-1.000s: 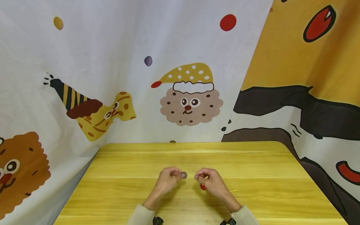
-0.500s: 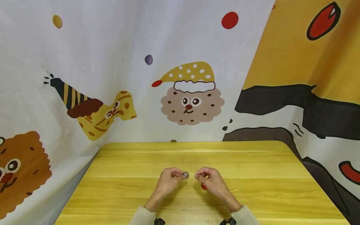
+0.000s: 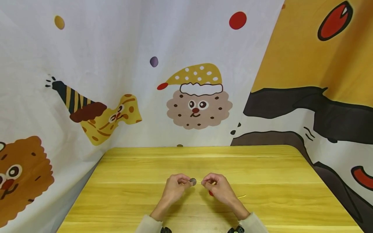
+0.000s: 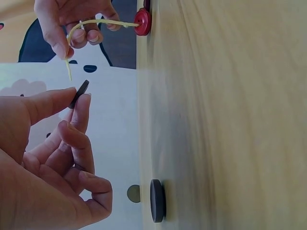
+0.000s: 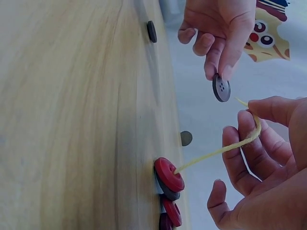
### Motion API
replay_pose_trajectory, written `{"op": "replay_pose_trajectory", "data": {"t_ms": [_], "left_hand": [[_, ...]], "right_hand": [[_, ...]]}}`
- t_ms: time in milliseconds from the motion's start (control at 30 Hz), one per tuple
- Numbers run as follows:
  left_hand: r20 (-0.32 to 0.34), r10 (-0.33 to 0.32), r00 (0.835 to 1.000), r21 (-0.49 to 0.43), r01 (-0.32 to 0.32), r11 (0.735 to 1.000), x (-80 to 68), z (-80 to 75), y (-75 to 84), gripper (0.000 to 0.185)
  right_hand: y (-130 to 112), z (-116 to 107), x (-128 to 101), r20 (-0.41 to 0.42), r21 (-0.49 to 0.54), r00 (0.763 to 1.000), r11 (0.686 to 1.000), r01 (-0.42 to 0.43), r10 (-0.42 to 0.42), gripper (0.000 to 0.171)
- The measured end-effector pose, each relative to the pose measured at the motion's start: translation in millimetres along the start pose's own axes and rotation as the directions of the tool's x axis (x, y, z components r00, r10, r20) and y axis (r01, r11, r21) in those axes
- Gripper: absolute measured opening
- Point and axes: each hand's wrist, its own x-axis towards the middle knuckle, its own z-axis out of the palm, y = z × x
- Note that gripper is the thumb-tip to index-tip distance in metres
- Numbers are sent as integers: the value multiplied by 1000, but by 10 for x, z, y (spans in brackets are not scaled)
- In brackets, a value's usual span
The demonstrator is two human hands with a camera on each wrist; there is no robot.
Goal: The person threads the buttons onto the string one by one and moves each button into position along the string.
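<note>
Left hand point(image 3: 176, 188): grip narrowed to a pinch, thumb and forefinger on the rim of one dark four-hole button point(image 5: 222, 88), held above the tabletop point(image 3: 131, 197); remaining fingers bent.
Right hand point(image 3: 220, 188): grip likewise narrowed, thumb and forefinger pinched on yellow cord point(image 5: 211, 155) near its end. Cord tip just beside the dark four-hole button, apart from it in both wrist views. Cord run: down past bent fingers to the middle of a red button point(image 5: 168, 172).
Directly against the red button: one dark disc point(image 5: 170, 193), partly hidden. Just beyond: second red button point(image 5: 171, 212).
Flat on the tabletop near the left hand: another dark button point(image 4: 157, 201).
Background: cartoon-printed curtain point(image 3: 131, 38).
</note>
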Motion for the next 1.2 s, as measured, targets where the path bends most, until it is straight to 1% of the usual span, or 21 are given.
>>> {"op": "replay_pose_trajectory", "data": {"t_ms": [133, 267, 400, 567, 767, 967, 1200], "left_hand": [[-2, -10, 1000, -3, 10, 1000, -2, 19, 9, 9], [1, -9, 1000, -8, 9, 1000, -5, 42, 17, 9], [-4, -3, 1000, -10, 3, 1000, -8, 54, 21, 9], [-3, -3, 1000, -16, 3, 1000, -14, 53, 28, 9], [2, -10, 1000, -13, 10, 1000, -13, 51, 20, 10], [18, -14, 1000, -19, 14, 1000, -10, 37, 23, 10], [29, -11, 1000, -26, 12, 1000, -10, 39, 30, 8]], "right_hand": [[25, -8, 2, 21, 50, 1000, 999, 12, -13, 5], [27, -2, -2, 33, 60, 999, 998, 14, -16, 7], [33, 11, -4, 34, 38, 999, 999, 8, -9, 5], [15, 35, -5, 30, -14, 999, 999, 30, -29, 5], [-1, 17, -19, 43, -5, 999, 999, 33, -32, 7], [14, 24, -13, 32, -66, 998, 996, 60, -58, 9], [20, 42, -3, 22, -82, 998, 994, 69, -67, 9]]}}
